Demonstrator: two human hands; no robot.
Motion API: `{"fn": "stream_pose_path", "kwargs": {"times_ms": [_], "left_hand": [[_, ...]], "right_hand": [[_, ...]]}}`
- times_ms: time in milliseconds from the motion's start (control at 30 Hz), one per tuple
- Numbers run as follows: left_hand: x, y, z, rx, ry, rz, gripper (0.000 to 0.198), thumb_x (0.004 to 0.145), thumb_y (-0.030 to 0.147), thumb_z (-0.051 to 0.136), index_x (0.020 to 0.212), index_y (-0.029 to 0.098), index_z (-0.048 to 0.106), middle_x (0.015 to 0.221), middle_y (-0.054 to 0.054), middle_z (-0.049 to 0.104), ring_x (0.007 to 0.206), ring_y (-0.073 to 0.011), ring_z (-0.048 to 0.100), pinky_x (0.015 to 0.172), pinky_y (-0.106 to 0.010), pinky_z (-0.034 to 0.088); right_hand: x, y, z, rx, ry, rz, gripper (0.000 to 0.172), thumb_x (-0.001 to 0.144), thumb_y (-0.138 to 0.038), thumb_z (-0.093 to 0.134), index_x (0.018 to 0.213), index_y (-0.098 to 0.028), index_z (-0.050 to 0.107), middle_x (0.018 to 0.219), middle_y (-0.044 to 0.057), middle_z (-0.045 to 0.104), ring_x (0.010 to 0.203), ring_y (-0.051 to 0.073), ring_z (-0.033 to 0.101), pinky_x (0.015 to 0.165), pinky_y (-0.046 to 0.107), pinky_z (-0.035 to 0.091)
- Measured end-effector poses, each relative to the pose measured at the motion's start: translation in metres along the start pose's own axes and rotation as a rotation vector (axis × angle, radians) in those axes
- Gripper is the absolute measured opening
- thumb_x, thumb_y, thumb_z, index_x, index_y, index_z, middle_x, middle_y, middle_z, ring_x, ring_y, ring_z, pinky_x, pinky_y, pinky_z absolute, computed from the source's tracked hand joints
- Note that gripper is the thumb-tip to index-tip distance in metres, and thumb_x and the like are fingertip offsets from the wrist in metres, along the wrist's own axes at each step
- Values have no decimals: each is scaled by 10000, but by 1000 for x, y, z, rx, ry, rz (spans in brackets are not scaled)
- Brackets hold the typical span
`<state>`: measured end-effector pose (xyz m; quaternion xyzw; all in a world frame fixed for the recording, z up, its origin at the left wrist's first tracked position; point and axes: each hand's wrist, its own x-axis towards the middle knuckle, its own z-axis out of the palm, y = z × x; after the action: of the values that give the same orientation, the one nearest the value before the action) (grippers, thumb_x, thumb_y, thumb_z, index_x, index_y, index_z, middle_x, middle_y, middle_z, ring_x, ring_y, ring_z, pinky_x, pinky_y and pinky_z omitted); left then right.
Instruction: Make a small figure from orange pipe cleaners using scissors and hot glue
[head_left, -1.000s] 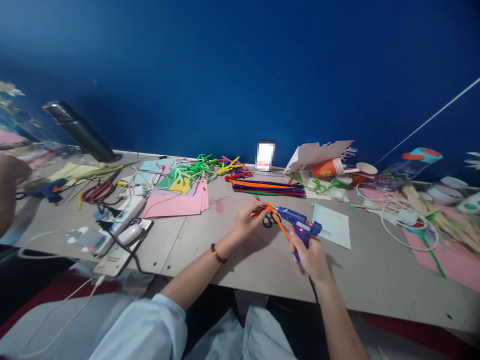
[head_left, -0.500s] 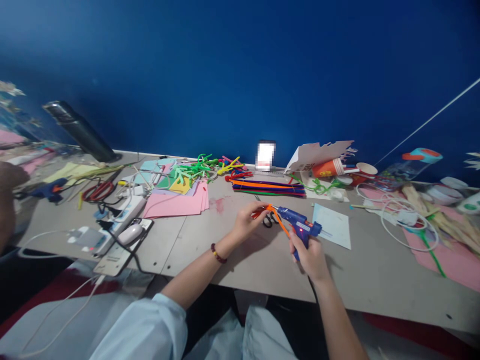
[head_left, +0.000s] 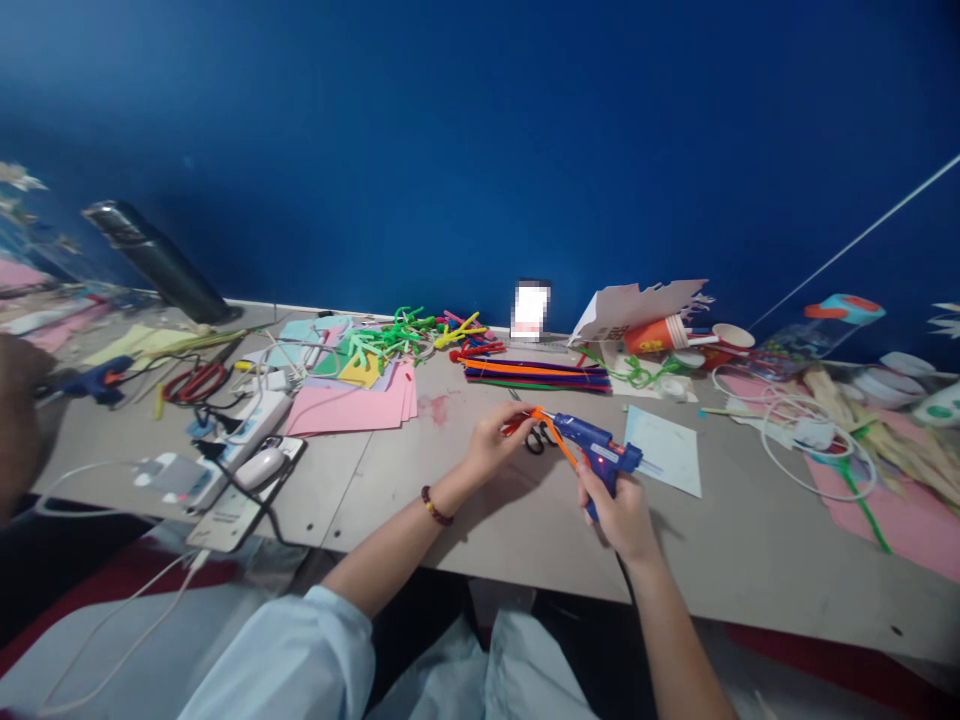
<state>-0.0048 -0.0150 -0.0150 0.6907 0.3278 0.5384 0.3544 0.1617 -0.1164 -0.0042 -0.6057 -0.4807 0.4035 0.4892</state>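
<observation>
My right hand (head_left: 619, 512) is wrapped round the grip of a blue glue gun (head_left: 596, 445) with a small red light on its side. The gun's nozzle points left at an orange pipe cleaner (head_left: 551, 432). My left hand (head_left: 495, 437) pinches that pipe cleaner at its bent end, just above the grey table (head_left: 480, 520). Black scissors (head_left: 535, 438) lie on the table right behind the pipe cleaner.
A bundle of pipe cleaners (head_left: 536, 373) and pink paper sheets (head_left: 352, 408) lie further back. A white sheet (head_left: 667, 450) sits right of the gun. A power strip (head_left: 247, 425) and cables sit at the left, where another person's arm (head_left: 15, 420) shows.
My hands, the glue gun and the pipe cleaner stay almost still. The other person's arm at the left edge has dropped lower.
</observation>
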Motion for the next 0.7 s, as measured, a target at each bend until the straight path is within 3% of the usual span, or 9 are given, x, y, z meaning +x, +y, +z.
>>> {"fn": "stream_pose_path", "kwargs": {"times_ms": [267, 700], "left_hand": [[-1, -4, 2, 15, 18, -2, 184, 833, 324, 599, 952, 200, 663, 914, -67, 698, 807, -163, 669, 735, -299, 578], [0, -3, 1, 17, -8, 7, 216, 840, 352, 585, 966, 195, 660, 925, -74, 693, 834, -175, 674, 752, -309, 577]], "right_hand": [[0, 4, 0, 50, 46, -10, 359, 799, -515, 584, 709, -168, 572, 488, -44, 497, 342, 74, 437, 359, 201, 369], [-2, -2, 1, 100, 2, 39, 379, 788, -523, 595, 799, -144, 606, 500, -32, 496, 348, 81, 438, 358, 213, 365]]}}
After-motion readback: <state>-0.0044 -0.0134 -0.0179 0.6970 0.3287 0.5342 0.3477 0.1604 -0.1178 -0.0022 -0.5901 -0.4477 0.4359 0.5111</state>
